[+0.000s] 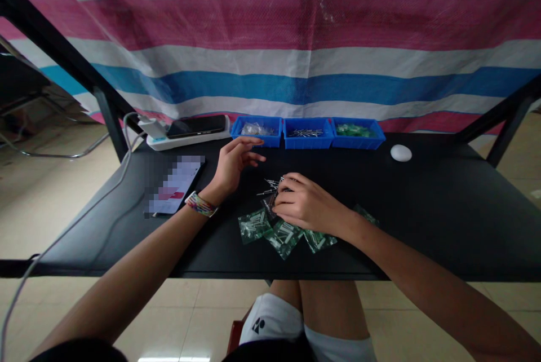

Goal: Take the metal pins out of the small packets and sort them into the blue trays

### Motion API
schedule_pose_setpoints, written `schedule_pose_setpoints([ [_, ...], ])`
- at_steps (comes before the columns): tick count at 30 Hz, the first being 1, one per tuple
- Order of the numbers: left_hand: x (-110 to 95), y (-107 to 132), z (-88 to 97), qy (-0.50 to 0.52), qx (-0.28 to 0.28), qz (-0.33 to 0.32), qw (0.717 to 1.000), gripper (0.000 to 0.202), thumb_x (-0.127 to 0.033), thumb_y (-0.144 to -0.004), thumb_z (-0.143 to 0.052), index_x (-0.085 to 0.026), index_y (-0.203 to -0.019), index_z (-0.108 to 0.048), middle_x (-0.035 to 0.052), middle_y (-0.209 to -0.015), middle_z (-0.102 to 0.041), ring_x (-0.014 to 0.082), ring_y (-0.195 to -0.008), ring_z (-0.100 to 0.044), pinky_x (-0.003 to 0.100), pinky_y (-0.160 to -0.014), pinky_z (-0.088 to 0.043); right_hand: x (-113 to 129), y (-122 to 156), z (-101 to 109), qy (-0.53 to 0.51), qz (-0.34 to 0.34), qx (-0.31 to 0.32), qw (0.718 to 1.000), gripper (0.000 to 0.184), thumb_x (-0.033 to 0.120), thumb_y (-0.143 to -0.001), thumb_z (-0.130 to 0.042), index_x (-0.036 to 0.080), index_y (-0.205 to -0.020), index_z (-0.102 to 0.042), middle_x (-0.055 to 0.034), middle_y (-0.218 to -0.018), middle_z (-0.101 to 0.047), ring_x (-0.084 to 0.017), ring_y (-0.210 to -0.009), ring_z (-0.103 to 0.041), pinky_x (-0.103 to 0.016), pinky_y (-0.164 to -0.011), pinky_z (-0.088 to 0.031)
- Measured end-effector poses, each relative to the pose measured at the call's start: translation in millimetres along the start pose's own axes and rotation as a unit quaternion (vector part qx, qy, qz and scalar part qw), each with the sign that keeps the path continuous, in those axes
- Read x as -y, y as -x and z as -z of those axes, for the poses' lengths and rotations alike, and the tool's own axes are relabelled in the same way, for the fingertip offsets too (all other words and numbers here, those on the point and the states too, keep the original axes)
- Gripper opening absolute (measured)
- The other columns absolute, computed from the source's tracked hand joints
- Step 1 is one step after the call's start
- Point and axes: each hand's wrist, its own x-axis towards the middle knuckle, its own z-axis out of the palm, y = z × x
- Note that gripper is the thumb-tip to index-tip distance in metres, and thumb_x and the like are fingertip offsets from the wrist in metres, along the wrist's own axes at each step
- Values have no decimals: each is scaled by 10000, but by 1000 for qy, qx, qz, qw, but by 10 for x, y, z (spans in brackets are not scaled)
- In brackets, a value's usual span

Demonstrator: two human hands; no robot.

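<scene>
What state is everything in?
Left hand: open
Right hand: curled over silver metal pins, grip hidden
Clear green plastic packets: filled
Three blue plastic bins: open-topped, stocked
Rectangular black phone: screen dark
Rectangular pale-screened phone: lit
White plastic power strip: plug inserted

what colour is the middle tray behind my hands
The middle tray is blue, best seen in the head view.

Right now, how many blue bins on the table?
3, in a row at the table's far edge: left bin, just beyond the left hand; middle bin, with metal pins; right bin, with green contents. None looks hidden.
</scene>
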Motion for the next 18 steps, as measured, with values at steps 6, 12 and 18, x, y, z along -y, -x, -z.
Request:
schedule_pose_setpoints([
  [6,32,6,-14,1,11,9,1000,232,-328,-810,-696,-154,-963,-718,92,-1146,-765,159,-709,-760,242,-587,-515,-13,1,16,35,12,-9,999,138,168,-1023,-645,199,-950,-758,-67,-978,-760,-261,-1055,-611,-458,-1065,-504],
  [12,56,16,-25,-15,47,15,999,227,-335,-823,-719,-151,-957,-731,73,-1044,-748,146,-689,-724,246,-591,-513,-23,42,1,-9,-21,-31,999,149,229,-1036,-663,215,-1129,-778,-55,-1173,-789,-272,-1163,-608,-517,-1164,-448],
  [18,50,35,-43,-27,59,20,998,229,-349,-829,-726,-147,-935,-721,54,-918,-739,145,-664,-694,244,-589,-496,-18,10,-37,0,5,-43,999,145,147,-1025,-647,191,-971,-775,-69,-1042,-796,-263,-1094,-625,-494,-1119,-474],
])
